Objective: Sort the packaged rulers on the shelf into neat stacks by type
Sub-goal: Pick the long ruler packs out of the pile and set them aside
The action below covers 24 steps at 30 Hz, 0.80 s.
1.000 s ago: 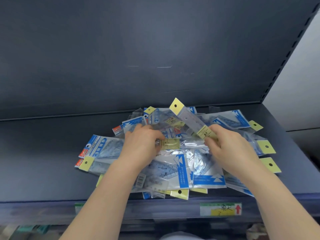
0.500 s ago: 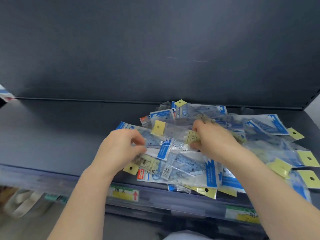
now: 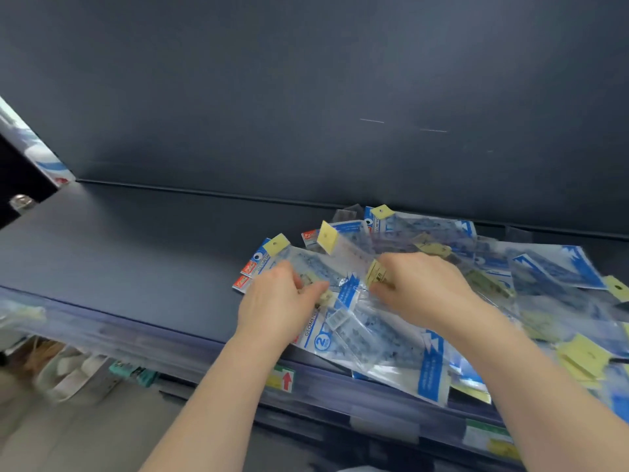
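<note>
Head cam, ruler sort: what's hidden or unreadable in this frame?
All head view:
1. Pile of ruler packs: cut off by the right edge, so no count.
2. Packs under the left hand and right hand: covered, types unknown.
3. Yellow-labelled pack pinched by the left hand: mostly behind fingers, blurred.
4. Print on the narrow ruler pack that the right hand pinches: blurred.
5. Shelf-edge label: text blurred.
</note>
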Available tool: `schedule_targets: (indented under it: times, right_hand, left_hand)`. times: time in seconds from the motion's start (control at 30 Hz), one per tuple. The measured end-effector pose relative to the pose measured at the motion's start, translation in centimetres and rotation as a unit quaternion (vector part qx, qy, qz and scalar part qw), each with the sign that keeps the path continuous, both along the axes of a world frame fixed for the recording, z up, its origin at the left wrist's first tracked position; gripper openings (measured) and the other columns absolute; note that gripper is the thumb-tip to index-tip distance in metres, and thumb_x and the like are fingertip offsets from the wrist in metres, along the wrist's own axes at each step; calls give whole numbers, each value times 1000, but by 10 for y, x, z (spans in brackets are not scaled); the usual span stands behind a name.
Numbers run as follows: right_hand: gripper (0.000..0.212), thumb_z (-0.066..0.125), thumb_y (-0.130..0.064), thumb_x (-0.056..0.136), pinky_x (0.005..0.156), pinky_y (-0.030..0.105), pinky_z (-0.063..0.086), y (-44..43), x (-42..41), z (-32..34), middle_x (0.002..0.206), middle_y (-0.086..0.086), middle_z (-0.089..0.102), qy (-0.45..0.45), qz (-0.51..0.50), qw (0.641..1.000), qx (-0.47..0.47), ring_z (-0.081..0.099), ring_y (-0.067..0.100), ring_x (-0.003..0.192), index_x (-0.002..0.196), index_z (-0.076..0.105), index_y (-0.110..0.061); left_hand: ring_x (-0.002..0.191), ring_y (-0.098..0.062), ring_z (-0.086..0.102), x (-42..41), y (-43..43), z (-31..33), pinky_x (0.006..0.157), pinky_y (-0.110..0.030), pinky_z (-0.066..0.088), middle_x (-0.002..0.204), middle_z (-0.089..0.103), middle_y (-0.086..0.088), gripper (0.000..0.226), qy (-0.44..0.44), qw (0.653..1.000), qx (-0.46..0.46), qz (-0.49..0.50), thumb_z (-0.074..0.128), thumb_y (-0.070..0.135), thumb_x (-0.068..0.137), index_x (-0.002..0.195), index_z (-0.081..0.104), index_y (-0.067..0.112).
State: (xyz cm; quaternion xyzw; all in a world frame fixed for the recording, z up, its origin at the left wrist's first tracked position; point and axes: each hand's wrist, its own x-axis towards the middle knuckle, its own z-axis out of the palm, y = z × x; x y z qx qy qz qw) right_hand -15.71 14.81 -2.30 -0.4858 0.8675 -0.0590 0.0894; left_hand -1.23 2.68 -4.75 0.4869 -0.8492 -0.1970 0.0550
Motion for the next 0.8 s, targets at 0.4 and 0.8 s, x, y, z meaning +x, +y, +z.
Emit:
schedule_targets:
  times: [0.4,0.8]
  right_hand:
    - [10,43,-26,94,71,41,53,39,-25,-5,95,0,63,-202,-133,963,-117,67,23,79,103,45,-23]
    - [20,43,-16,97,65,41,54,39,-11,5,89,-5,72,-357,-134,903,-199,72,15,63,115,45,-25]
  left_hand:
    - [82,-29,55,-34,18,6,60,-35,37,99,63,-7,37,-40,996,-73,-43,62,20,83,114,44,12]
    - [76,-16,64,-9,-3,14,69,-33,52,74,70,7,31,196,977,66,59,53,9,85,112,63,22]
